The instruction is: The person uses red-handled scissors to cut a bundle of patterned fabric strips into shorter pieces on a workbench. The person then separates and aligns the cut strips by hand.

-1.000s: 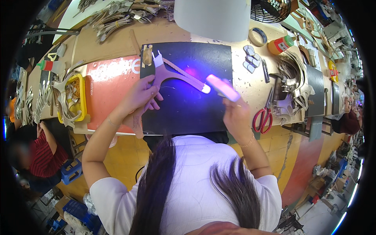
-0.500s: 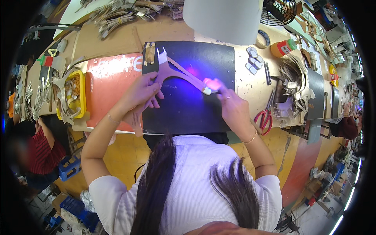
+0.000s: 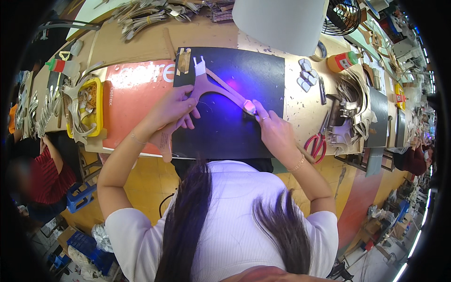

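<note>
A flat, tan forked leather piece (image 3: 206, 87) lies across a black board (image 3: 225, 141), its pale two-pronged tip pointing away. My left hand (image 3: 177, 105) grips it near the fork, and one broad strap hangs down under my wrist. The slim arm of the piece runs right, toward my right hand (image 3: 277, 134). That hand is closed around a hammer with a wooden handle (image 3: 306, 154), which sticks out behind the wrist. The small head, lit pinkish, rests at the far end of the slim arm; whether it touches the leather is hard to tell.
Red-handled scissors (image 3: 317, 143), a black pen-like tool (image 3: 322, 90) and several small grey pads (image 3: 307, 75) lie on the right, with an orange bottle (image 3: 342, 61). A yellow basket (image 3: 99, 117) stands left. A white lamp shade (image 3: 282, 23) overhangs the table. Stacked leather straps (image 3: 141, 19) lie behind.
My right hand has moved slightly left and down, and the blurred hammer head now shows clearly over the end of the slim arm. The left hand keeps its grip.
</note>
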`<move>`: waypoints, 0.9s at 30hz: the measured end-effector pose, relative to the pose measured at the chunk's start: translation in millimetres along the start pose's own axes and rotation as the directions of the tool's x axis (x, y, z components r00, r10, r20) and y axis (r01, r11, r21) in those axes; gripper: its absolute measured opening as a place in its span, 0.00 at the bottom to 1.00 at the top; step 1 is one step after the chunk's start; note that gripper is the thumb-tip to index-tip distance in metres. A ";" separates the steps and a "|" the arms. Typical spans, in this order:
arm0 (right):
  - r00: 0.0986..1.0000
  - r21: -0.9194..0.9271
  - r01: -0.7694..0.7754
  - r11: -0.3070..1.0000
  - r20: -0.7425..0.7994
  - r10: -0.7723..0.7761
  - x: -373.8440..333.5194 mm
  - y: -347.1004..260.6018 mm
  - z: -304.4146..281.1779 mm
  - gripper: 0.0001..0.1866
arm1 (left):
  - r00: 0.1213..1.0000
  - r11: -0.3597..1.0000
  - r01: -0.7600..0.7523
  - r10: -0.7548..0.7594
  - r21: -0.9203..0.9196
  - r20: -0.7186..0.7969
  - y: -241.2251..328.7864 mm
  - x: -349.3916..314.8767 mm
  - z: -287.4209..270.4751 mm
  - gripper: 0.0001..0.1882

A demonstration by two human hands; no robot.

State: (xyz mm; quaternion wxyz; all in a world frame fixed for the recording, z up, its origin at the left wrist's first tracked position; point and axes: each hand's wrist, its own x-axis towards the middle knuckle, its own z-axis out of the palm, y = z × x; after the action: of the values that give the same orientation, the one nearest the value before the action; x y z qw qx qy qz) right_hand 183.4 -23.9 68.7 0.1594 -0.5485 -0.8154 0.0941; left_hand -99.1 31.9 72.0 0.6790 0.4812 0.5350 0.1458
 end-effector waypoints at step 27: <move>0.996 0.249 0.026 0.968 -0.090 -0.004 -20.2 11.0 6.3 0.17 | 0.999 0.997 0.049 -0.049 -0.060 -0.002 1.5 -2.5 4.7 0.16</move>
State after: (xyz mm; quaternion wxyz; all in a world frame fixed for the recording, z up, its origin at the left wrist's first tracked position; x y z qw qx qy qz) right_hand 197.6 -38.2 56.1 0.2642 -0.5214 -0.7933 0.1706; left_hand -95.5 28.5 74.5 0.6955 0.4470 0.5433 0.1458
